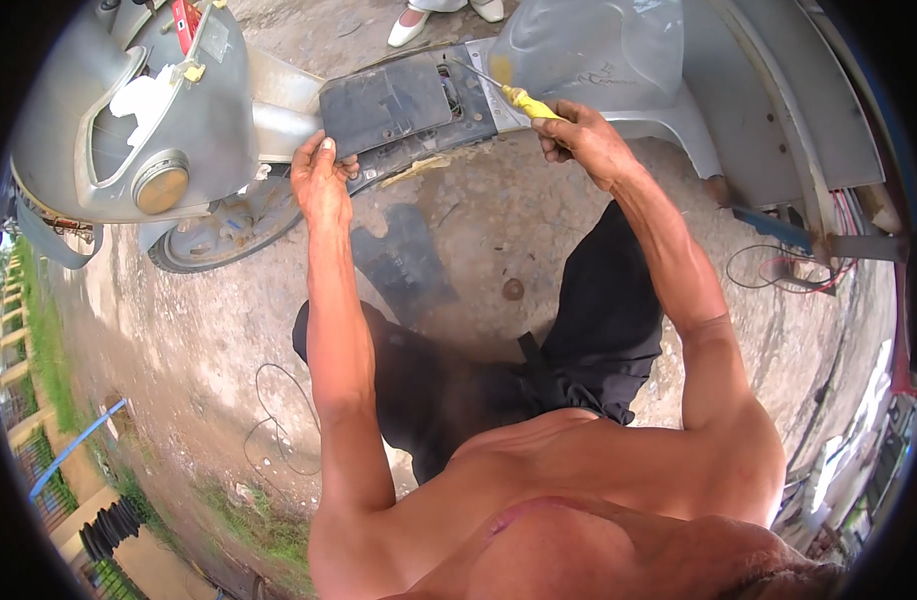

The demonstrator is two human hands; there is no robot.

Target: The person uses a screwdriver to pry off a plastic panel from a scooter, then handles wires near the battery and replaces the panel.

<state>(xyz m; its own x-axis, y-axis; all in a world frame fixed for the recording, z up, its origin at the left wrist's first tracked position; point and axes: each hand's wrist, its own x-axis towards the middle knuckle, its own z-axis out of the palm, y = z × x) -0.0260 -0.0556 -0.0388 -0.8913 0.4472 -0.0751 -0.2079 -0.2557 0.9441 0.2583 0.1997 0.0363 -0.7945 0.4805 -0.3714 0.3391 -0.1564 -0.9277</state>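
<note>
My right hand is closed around the yellow handle of a screwdriver. Its thin shaft points up and left, with the tip over the far edge of a grey scooter's footboard. A dark rectangular cover panel lies on that footboard, and beside it a slot shows some wiring. At the panel's near left corner is my left hand, thumb on top and fingers curled at the edge, some of them partly hidden.
The scooter's grey front body and a wheel stand left, its grey rear body right. A dark flat piece lies on the ground between my knees. Loose wires lie at right. Someone's white shoes are beyond the scooter.
</note>
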